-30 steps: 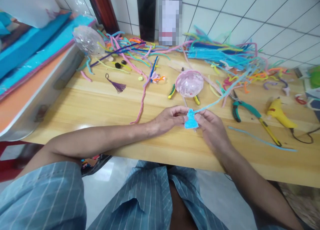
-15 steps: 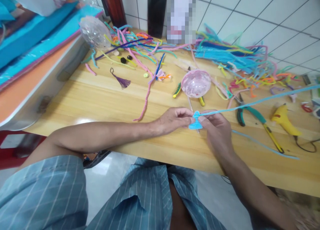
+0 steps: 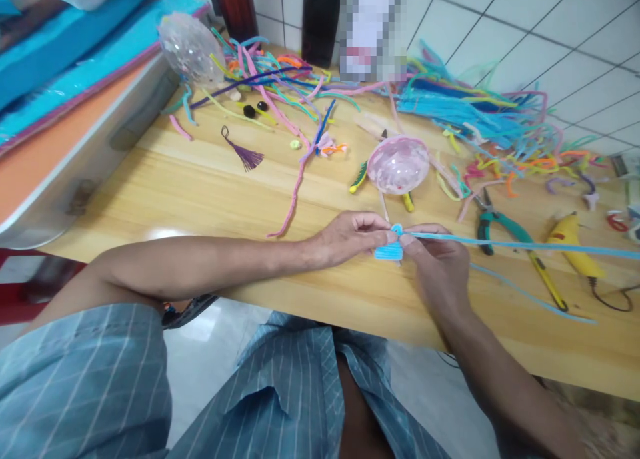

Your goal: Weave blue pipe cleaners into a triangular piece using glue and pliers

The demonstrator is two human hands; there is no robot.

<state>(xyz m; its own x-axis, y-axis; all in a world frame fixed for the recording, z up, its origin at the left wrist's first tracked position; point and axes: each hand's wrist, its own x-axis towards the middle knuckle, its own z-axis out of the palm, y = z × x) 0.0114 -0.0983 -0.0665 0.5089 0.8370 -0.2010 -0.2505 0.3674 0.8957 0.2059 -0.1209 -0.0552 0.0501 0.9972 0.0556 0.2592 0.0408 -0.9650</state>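
Note:
A small coiled shape of light blue pipe cleaner (image 3: 389, 248) sits between my two hands near the front of the wooden table (image 3: 200, 199). My left hand (image 3: 350, 236) pinches its left side with fingers closed. On its right side my right hand (image 3: 435, 259) pinches it where the loose blue tail (image 3: 525, 246) leaves. That tail runs almost level to the right, over the pliers and the glue gun, out to the picture's edge.
A pink clear ball (image 3: 399, 164) lies just beyond my hands. Green-handled pliers (image 3: 500, 229), a yellow glue gun (image 3: 570, 252) and a spare blue pipe cleaner (image 3: 535, 296) lie right. Many coloured pipe cleaners (image 3: 450, 106) heap at the back. A purple tassel (image 3: 245, 154) lies left.
The blue tail has swung from pointing up toward the back right down to nearly level on the right. Both hands keep their pinch on the coiled piece. The view has shifted slightly.

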